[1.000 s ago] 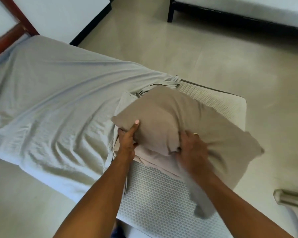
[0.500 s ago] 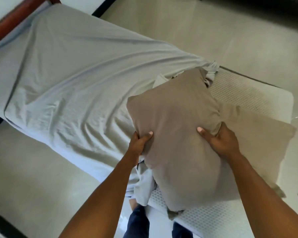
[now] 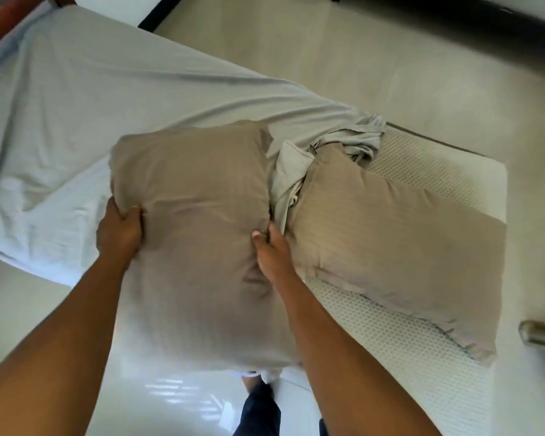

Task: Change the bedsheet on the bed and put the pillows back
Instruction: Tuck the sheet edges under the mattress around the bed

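I hold a taupe pillow [image 3: 199,234] lifted over the bed's near edge. My left hand [image 3: 118,232] grips its left side, thumb on top. My right hand [image 3: 272,251] grips its right side, thumb pressed into the fabric. A second taupe pillow [image 3: 397,247] lies to the right on the bare white mesh mattress [image 3: 422,350]. The pale grey bedsheet [image 3: 114,114] covers the left and far part of the bed. Its loose end is bunched [image 3: 337,146] between the two pillows.
A reddish wooden headboard [image 3: 0,23] shows at the top left. Beige tiled floor [image 3: 390,67] surrounds the bed. A dark bed frame [image 3: 453,14] runs along the top right. A metal object [image 3: 541,338] pokes in at the right edge. My legs [image 3: 258,407] show below.
The pillow I hold has come off the second pillow and moved left toward me. My right hand shifted from the pillow's top to its right side.
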